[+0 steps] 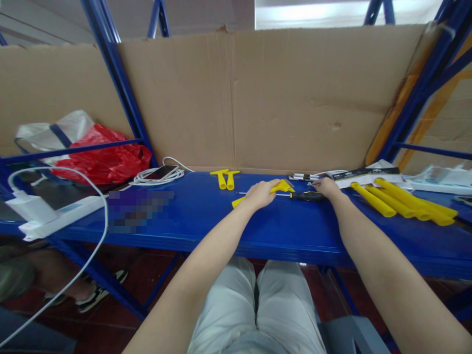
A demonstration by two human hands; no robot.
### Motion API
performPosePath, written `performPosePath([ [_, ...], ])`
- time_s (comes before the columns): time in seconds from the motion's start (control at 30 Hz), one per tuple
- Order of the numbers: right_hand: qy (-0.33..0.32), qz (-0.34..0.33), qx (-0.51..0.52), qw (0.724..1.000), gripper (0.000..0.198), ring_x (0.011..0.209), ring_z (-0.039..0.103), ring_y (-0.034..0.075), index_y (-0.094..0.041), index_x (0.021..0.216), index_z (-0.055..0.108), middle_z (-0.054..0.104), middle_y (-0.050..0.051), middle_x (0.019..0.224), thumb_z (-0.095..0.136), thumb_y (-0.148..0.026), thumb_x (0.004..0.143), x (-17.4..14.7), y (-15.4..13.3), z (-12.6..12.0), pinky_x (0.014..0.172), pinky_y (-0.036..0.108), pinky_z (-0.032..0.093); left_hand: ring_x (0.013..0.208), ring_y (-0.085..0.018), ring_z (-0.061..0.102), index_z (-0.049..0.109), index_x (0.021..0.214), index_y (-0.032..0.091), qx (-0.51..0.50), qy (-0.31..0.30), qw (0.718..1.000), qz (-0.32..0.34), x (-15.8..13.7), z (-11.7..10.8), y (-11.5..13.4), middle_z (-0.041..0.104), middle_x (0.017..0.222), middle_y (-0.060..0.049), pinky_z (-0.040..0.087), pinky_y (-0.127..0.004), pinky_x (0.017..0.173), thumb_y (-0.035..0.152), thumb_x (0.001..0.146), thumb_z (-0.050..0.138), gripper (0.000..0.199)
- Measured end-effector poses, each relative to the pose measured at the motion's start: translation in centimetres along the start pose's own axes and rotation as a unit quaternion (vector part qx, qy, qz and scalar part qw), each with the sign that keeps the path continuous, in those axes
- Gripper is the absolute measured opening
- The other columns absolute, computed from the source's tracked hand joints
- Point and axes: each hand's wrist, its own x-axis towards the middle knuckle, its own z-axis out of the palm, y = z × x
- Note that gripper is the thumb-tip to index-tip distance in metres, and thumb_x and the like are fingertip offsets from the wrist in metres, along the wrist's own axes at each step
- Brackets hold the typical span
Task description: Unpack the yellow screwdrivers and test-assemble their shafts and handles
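My left hand (pixel 260 194) is wrapped round a yellow scraper (pixel 283 186), its flared head showing past the fingers and its handle end below the palm. A screwdriver (pixel 308 196) with a black handle lies on the blue table just right of it, its shaft reaching toward my left hand. My right hand (pixel 327 188) is at the table beyond the screwdriver handle, fingertips pinched together by some tiny metal pieces (pixel 309 184). Whatever those fingertips hold is too small to make out. Two yellow T-shaped pieces (pixel 230 180) lie further back on the left.
Several yellow handles (pixel 401 199) lie at the right, beside a black-and-white box (pixel 365 177). A white power strip (pixel 70 216), coiled cable (pixel 158 176) and red plastic bag (pixel 106 155) are at the left. Cardboard (pixel 280 103) walls the back; blue posts frame the table. Another person's legs show lower left.
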Motion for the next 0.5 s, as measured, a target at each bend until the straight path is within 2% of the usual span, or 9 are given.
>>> performPosePath([
  [0.1, -0.041, 0.039, -0.030, 0.998, 0.028, 0.096, 0.065, 0.023, -0.023, 0.096, 0.076, 0.072, 0.006, 0.097, 0.056, -0.019, 0.076, -0.4, -0.6, -0.6, 0.083, 0.030, 0.050, 0.114, -0.025, 0.058, 0.045, 0.138, 0.030, -0.005, -0.001, 1.000, 0.008, 0.1, 0.1, -0.1, 0.058, 0.129, -0.003, 0.043, -0.038, 0.097, 0.022, 0.085, 0.049, 0.053],
  [0.17, -0.048, 0.037, -0.035, 0.998, 0.028, 0.097, 0.065, 0.023, -0.022, 0.096, 0.075, 0.072, 0.007, 0.099, 0.056, -0.020, 0.077, -0.6, -1.0, -1.0, 0.082, 0.030, 0.050, 0.115, -0.026, 0.056, 0.046, 0.137, 0.030, -0.014, 0.000, 1.000, 0.014, 0.1, 0.2, -0.2, 0.057, 0.131, -0.003, 0.042, -0.038, 0.098, 0.022, 0.085, 0.050, 0.053],
  [0.33, -0.048, 0.028, -0.030, 0.998, 0.021, 0.092, 0.066, 0.023, -0.020, 0.089, 0.076, 0.072, 0.008, 0.094, 0.059, -0.022, 0.076, -0.8, -1.5, -1.5, 0.078, 0.029, 0.049, 0.116, -0.028, 0.056, 0.048, 0.136, 0.030, -0.048, 0.002, 0.999, 0.012, 0.1, 0.2, -0.2, 0.057, 0.131, -0.004, 0.041, -0.040, 0.100, 0.020, 0.083, 0.051, 0.054],
  [0.5, -0.075, 0.063, -0.001, 0.995, 0.014, 0.080, 0.067, 0.021, -0.017, 0.075, 0.074, 0.072, 0.008, 0.080, 0.061, -0.019, 0.074, -0.9, -1.6, -1.7, 0.070, 0.023, 0.049, 0.117, -0.028, 0.055, 0.053, 0.131, 0.031, -0.096, 0.008, 0.995, -0.002, -0.1, 0.2, -0.1, 0.060, 0.127, -0.004, 0.039, -0.040, 0.101, 0.018, 0.080, 0.056, 0.053],
])
